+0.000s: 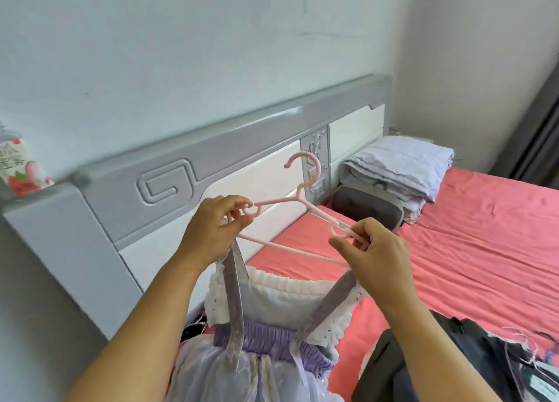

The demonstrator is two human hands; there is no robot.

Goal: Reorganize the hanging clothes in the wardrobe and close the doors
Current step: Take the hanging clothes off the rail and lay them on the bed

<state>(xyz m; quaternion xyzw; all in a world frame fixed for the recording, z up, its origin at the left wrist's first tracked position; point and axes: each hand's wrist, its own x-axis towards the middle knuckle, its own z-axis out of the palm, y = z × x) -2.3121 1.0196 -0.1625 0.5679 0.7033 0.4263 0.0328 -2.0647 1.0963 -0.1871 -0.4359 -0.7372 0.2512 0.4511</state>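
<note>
From the head camera, looking down over the bed: the pink hanger point(298, 220) is held up in the air between both hands, its long axis running from upper left to lower right, hook uppermost and pointing toward the headboard point(193, 171); the left hand point(211, 232) pinches the left shoulder end by its small notch loop, fingers curled tight on it; the right hand point(375, 256) pinches the right end the same way, thumb and forefinger closed on the plastic. The purple dress point(266, 341) hangs below, its left strap point(234, 295) rising to the left hand and its right strap point(329, 304) rising to the right hand; whether each strap already sits in its notch I cannot tell, since the fingers cover both spots. The dress lies straight beneath the hanger, so both hands are equally near; I judge the next move turns on seating the straps at the two ends. The wardrobe is out of sight; dark clothes point(453, 359) lie on the red sheet point(484, 235) at the right.
</note>
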